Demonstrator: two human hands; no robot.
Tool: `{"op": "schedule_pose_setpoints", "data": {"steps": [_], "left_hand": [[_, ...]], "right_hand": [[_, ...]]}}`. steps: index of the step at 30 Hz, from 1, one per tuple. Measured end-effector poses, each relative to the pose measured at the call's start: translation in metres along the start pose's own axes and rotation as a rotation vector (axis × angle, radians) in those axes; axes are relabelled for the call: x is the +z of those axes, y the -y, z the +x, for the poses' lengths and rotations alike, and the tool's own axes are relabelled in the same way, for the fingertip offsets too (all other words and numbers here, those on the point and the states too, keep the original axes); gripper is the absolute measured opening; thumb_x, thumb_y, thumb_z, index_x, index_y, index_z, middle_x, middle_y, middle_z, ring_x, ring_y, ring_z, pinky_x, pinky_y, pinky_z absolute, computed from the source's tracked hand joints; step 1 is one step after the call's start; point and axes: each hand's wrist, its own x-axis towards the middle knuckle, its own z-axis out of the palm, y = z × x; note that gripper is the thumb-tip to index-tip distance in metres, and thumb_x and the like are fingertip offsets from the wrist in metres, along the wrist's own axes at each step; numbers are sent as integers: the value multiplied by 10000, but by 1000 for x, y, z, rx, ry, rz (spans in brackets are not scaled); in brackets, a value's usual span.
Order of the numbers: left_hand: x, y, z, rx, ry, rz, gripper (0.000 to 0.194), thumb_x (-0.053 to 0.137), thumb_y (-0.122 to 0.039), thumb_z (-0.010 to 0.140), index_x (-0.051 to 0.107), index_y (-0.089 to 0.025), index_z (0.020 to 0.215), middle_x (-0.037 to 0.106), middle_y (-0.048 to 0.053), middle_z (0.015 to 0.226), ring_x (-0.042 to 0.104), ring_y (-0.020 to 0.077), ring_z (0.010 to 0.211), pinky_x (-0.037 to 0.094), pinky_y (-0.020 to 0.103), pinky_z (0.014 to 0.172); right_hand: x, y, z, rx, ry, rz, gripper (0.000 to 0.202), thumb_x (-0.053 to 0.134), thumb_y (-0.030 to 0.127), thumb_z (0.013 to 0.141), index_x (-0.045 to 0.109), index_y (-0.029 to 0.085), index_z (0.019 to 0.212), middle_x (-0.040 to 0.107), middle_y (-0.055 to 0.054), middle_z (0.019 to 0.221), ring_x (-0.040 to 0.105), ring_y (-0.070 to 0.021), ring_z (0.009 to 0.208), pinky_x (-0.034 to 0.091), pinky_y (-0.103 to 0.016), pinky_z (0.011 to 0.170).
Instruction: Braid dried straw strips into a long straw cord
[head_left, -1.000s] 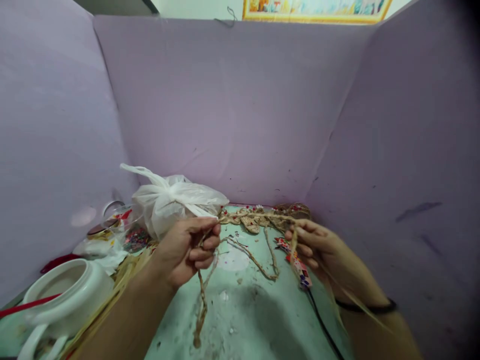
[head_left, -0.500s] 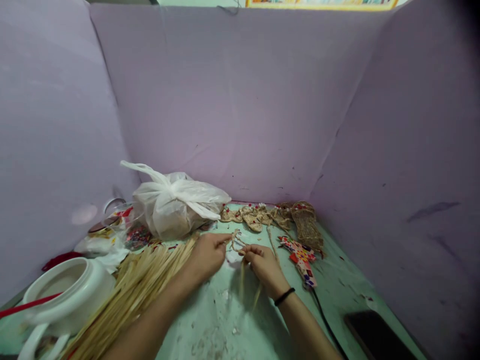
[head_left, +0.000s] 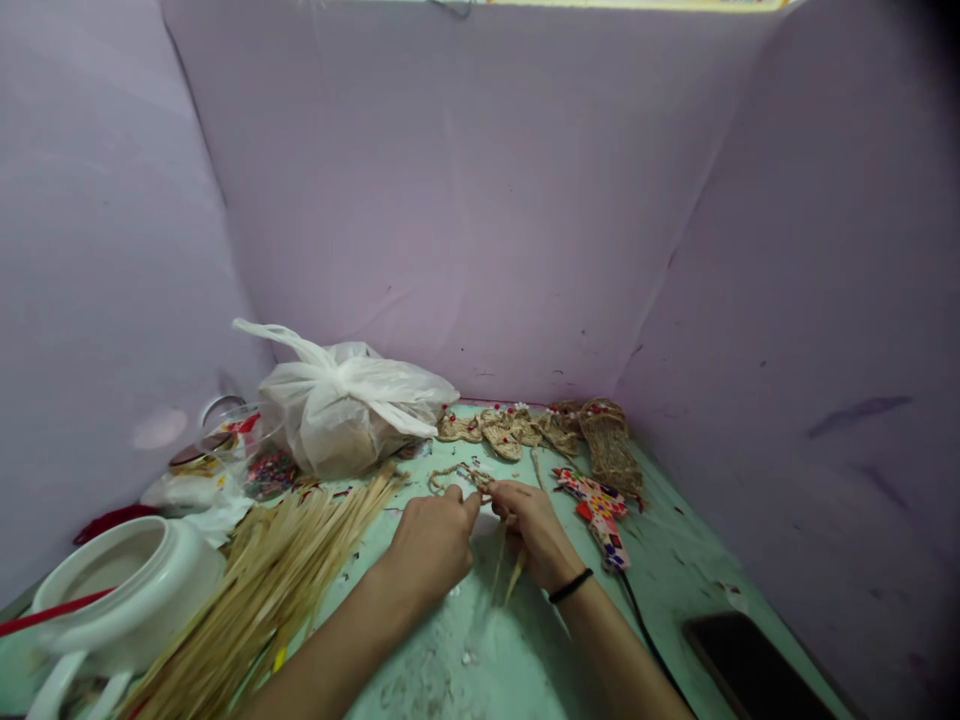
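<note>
The plaited cord (head_left: pixel 442 478) sits mid-frame, curling into a loose loop beyond the fingertips, just over or on the green table (head_left: pixel 495 670), I can't tell which; the right hand (head_left: pixel 531 530) has its fingers pinched on it, while the left hand (head_left: pixel 435 540) is curled, its fingertips at the cord but too hidden to say whether they grip; the hands meet closely, probably to control one short stretch, and the loose strands (head_left: pixel 515 578) hang below the right hand, seemingly clear of the loop; the cord looks straw-coloured, thin and knobbly; a straw bundle (head_left: pixel 300 560) lies left of centre, perhaps for easy reach; beaded woven pieces (head_left: pixel 510 435) lie behind, a patterned glue gun (head_left: pixel 602 515) right of centre.
</note>
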Motion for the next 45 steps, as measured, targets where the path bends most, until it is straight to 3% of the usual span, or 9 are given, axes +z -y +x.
{"op": "schedule_pose_setpoints", "data": {"steps": [8,12,14,19,28,36,38,42,45], "left_hand": [[2,3,0,-1,-59,-119,414,396,-96,668,583,-247,1005,602,57,825,558,173,700,365,258,621],[3,14,5,6,-117,-397,232,433,-280,746,651,-205,768,586,8,633,503,132,608,310,217,556],[4,22,9,-50,-141,-534,271,454,-347,739,644,-169,664,553,-5,563,468,114,559,283,208,521],[11,36,17,-95,-141,-799,191,486,-251,703,636,-135,679,564,-9,592,475,112,583,325,204,551],[8,28,13,203,-272,-945,124,521,-193,713,632,-148,679,573,34,686,501,132,716,382,242,700],[5,37,14,301,4,-1089,222,562,-342,695,648,-138,716,580,47,702,511,147,732,390,263,714],[6,39,14,228,-90,-1061,251,597,-328,663,645,-141,823,589,60,834,519,160,803,389,268,736],[1,30,9,117,-511,-861,190,562,-244,695,638,-162,849,557,62,921,494,161,885,362,273,803],[-4,15,3,223,-552,-614,167,488,-208,741,650,-181,773,562,48,760,497,148,767,354,294,777]], "right_hand": [[-2,-4,9,-84,-146,-6,167,615,290,560,615,124,550,429,34,442,340,-81,459,227,-221,448],[-3,-1,7,-107,-176,-14,158,591,282,571,622,128,551,433,29,450,323,-76,428,196,-225,415],[-1,1,3,-107,-137,-10,170,576,298,593,598,137,545,388,44,434,280,-63,390,164,-226,394],[6,5,-5,-83,-14,-75,181,562,272,602,519,149,476,306,65,392,223,-44,358,129,-221,381],[-5,10,-11,215,352,111,201,625,212,525,443,142,474,209,88,408,140,-32,398,68,-213,392],[-3,7,-13,461,485,326,95,593,74,442,529,102,506,337,76,397,163,-5,370,118,-176,368],[-1,8,-13,468,415,364,90,577,63,444,536,101,516,367,70,404,205,-6,364,150,-161,363],[4,9,-9,415,169,413,56,554,99,485,515,127,514,356,76,386,253,-24,355,183,-163,356],[10,6,-8,238,22,370,110,577,133,496,468,147,496,361,74,398,295,-40,376,211,-179,370]]}}
